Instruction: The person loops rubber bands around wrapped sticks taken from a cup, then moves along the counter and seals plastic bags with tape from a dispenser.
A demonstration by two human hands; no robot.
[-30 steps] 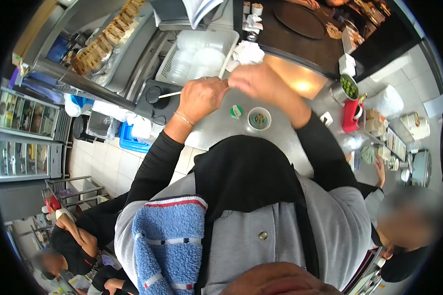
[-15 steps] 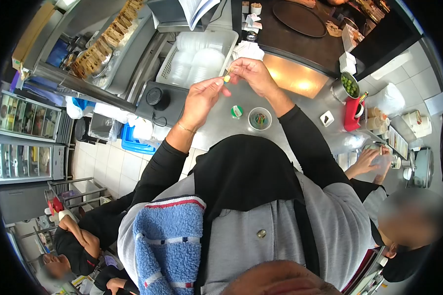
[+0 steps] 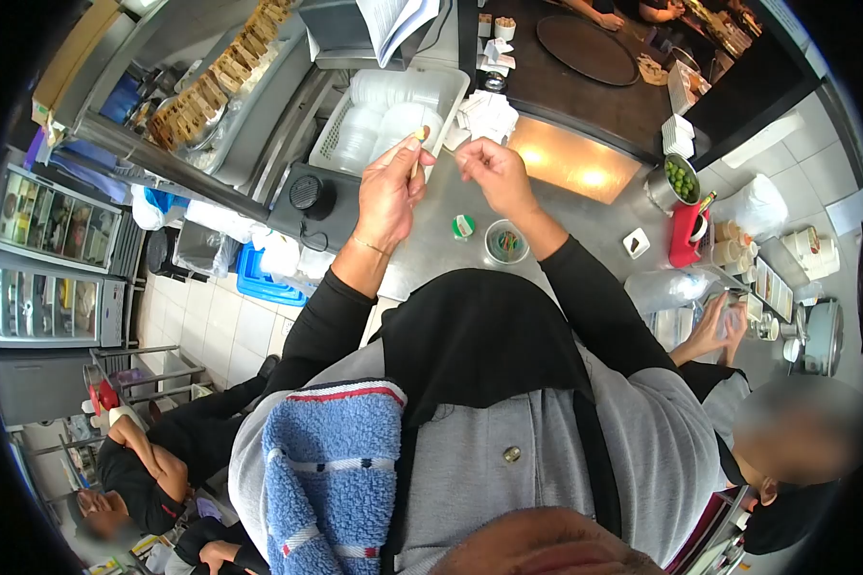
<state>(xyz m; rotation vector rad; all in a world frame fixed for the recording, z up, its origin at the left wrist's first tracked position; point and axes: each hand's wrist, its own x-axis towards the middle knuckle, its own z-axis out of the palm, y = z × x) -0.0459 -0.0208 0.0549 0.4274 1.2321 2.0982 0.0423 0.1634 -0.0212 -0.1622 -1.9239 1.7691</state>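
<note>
My left hand [image 3: 390,196] is raised over the steel counter with its fingers closed. Between its thumb and fingertips is a small yellowish piece [image 3: 422,132], too small to name. My right hand [image 3: 499,178] is to the right and apart from it, fingers curled in a pinch; what they hold, if anything, is hidden. Below my right hand, near my apron, stands a round white tub [image 3: 490,251] with thin coloured bits inside, perhaps rubber bands. Beside the tub on the left lies a small green round item [image 3: 462,227] with a pale label.
A white basket [image 3: 325,153] of clear plastic containers stands beyond my left hand, with white papers [image 3: 486,117] beside it. To the right are a pot of green limes [image 3: 679,180], a red holder [image 3: 687,237] and a small white dish [image 3: 636,242]. A co-worker's hands [image 3: 714,331] work at far right.
My hands have moved apart: the left has lifted slightly with the yellowish piece, and the right has drawn away from it to the right. The co-worker's hands have shifted.
</note>
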